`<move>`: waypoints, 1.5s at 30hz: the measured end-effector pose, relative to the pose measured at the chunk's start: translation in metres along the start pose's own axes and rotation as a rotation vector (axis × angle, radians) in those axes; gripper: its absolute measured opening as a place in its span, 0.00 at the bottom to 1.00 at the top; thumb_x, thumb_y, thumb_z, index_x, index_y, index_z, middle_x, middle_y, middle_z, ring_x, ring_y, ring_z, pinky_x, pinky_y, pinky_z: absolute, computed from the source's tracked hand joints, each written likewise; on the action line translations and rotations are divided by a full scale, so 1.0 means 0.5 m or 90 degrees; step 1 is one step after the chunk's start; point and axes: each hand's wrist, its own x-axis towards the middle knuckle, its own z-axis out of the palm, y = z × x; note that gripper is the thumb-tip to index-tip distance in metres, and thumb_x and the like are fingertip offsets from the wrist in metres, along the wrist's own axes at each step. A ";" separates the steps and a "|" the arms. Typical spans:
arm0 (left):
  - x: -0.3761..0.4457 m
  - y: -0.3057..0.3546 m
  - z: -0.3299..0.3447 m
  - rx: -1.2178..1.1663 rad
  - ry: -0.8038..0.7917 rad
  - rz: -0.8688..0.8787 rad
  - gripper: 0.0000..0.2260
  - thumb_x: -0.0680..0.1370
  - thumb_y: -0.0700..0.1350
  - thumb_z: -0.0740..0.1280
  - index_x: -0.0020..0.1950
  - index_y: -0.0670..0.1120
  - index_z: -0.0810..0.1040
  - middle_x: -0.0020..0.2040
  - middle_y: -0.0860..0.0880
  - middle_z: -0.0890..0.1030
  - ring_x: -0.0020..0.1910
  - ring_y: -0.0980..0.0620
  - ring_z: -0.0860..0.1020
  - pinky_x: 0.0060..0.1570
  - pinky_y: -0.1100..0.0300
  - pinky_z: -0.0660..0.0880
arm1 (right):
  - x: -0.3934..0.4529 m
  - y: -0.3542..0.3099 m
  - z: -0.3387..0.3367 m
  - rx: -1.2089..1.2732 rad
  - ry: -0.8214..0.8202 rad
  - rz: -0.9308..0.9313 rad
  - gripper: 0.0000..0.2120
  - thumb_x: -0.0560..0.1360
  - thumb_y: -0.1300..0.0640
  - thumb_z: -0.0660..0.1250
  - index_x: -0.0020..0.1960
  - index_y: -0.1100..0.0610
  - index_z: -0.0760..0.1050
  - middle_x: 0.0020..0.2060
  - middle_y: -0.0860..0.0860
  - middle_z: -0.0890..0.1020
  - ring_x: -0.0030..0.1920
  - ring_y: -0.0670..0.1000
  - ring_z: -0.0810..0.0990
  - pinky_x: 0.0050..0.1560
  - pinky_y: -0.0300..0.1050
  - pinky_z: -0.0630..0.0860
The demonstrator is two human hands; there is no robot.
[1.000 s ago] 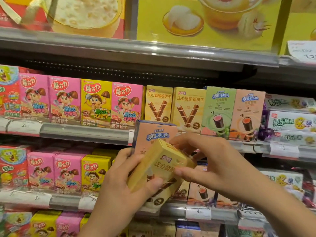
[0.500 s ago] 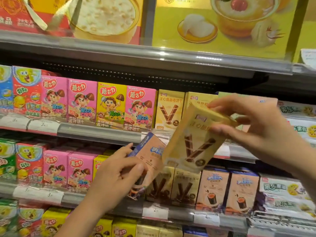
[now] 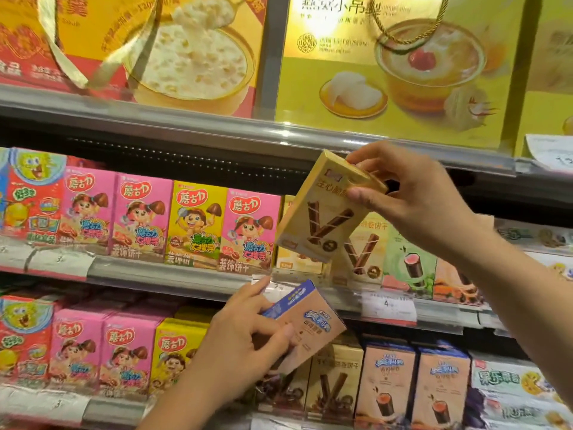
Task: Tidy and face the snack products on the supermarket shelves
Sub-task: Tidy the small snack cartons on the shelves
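My right hand (image 3: 412,197) pinches the top of a yellow wafer-roll box (image 3: 322,218), tilted, in front of the same yellow boxes (image 3: 362,252) on the middle shelf. Lower down, my left hand (image 3: 245,346) grips a tan box with a blue top (image 3: 310,318), held at an angle in front of the lower shelf. Matching tan boxes (image 3: 412,386) stand upright on the lower shelf to the right.
Pink and yellow mushroom-biscuit boxes (image 3: 192,225) fill the left of both shelves. Green and orange roll boxes (image 3: 409,265) stand right of the yellow ones. Large gift boxes (image 3: 387,63) sit on the top shelf. Price-tag rails (image 3: 387,305) run along the shelf edges.
My right hand has lifted the yellow box up from the left hand to the middle shelf. The left hand keeps the tan box low. The view has tilted upward.
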 end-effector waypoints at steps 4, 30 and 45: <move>-0.002 -0.010 0.007 0.000 0.031 0.007 0.15 0.76 0.62 0.62 0.47 0.62 0.87 0.52 0.65 0.81 0.76 0.67 0.62 0.68 0.53 0.71 | 0.010 0.003 0.035 -0.033 -0.013 0.009 0.18 0.76 0.48 0.72 0.65 0.44 0.74 0.53 0.45 0.82 0.53 0.45 0.80 0.44 0.36 0.76; -0.003 -0.017 0.024 0.032 0.047 -0.011 0.16 0.74 0.65 0.59 0.41 0.65 0.86 0.46 0.68 0.82 0.73 0.74 0.60 0.71 0.71 0.58 | 0.107 0.065 0.098 -0.125 -0.277 -0.008 0.14 0.79 0.48 0.70 0.63 0.47 0.74 0.56 0.44 0.82 0.53 0.45 0.79 0.43 0.31 0.70; 0.001 -0.009 0.015 0.050 0.031 -0.041 0.19 0.74 0.65 0.57 0.40 0.62 0.87 0.48 0.69 0.82 0.73 0.74 0.60 0.72 0.63 0.64 | 0.089 0.070 0.091 -0.174 -0.252 -0.025 0.23 0.79 0.45 0.69 0.72 0.49 0.72 0.65 0.48 0.78 0.64 0.48 0.76 0.61 0.44 0.75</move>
